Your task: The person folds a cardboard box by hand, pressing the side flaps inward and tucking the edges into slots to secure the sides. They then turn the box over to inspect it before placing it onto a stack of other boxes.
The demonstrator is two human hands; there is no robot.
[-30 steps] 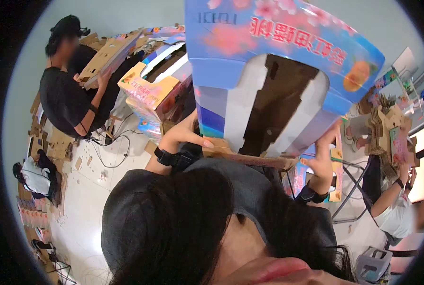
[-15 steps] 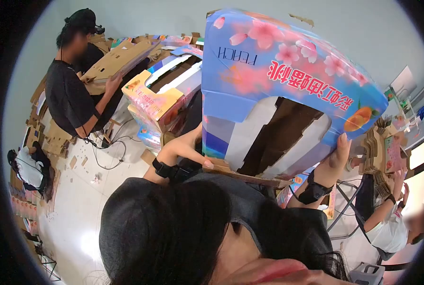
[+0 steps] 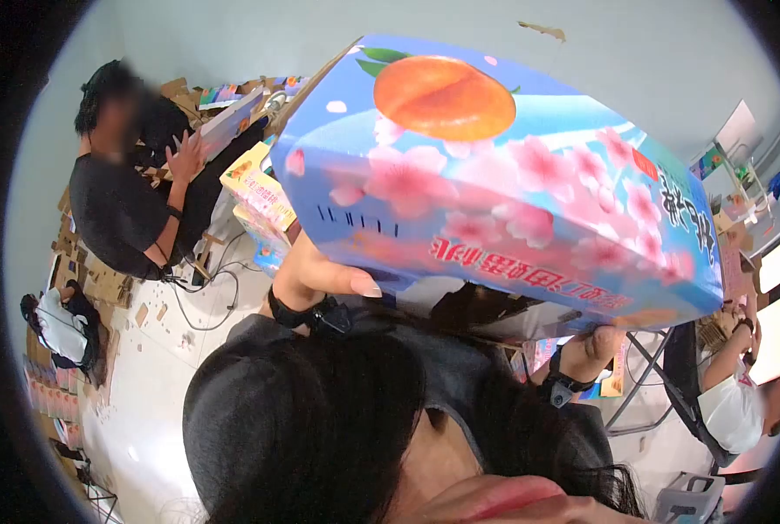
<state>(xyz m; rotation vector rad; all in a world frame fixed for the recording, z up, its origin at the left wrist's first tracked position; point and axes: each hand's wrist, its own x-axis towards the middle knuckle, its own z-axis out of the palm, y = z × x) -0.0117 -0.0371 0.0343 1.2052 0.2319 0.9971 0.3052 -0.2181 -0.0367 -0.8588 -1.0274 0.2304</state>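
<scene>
While both hands hold the printed peach box (image 3: 494, 183) up in the air at chest height, the work in hand looks like turning an assembled carton over. Its flowered face tilts toward the camera and its open underside faces down.

The left hand (image 3: 320, 271) clamps the box's lower left edge, thumb laid along the cardboard. The right hand (image 3: 604, 341) props the underside near the lower right corner. Its fingers are hidden, so I cannot tell how it grips.

Any further turn, I judge, calls for both hands to shift together, since the box is wide and held only at its bottom edge.

Room is tight. A stack of finished boxes (image 3: 254, 188) stands just beyond the left hand, and a co-worker in black (image 3: 115, 201) works a cardboard sheet (image 3: 224, 127) past it. Another person in white (image 3: 730, 406) sits near the box's right end. The floor (image 3: 145, 367) at lower left is more open, with scraps and cables (image 3: 202, 297) near the stack.
</scene>
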